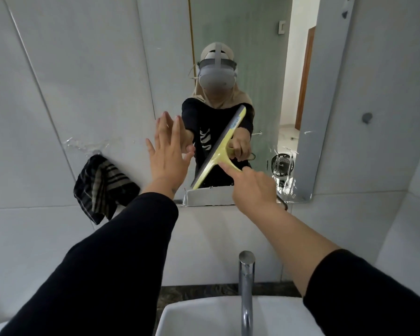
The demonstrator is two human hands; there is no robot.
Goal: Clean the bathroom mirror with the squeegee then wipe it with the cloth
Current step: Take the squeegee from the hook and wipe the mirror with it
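A person is drawing a squeegee [218, 151] across a bathroom mirror [252, 69].

The right hand [253, 187] is gripping the pale yellow handle, index finger lying along it, while the long grey-edged blade is pressing aslant against the lower glass. The left hand [167, 151] is resting open and flat, fingers spread, at the mirror's left edge. A dark striped cloth [102, 187] is hanging on the wall tiles left of the mirror, above the white sink [204, 316] and its chrome tap [246, 287].
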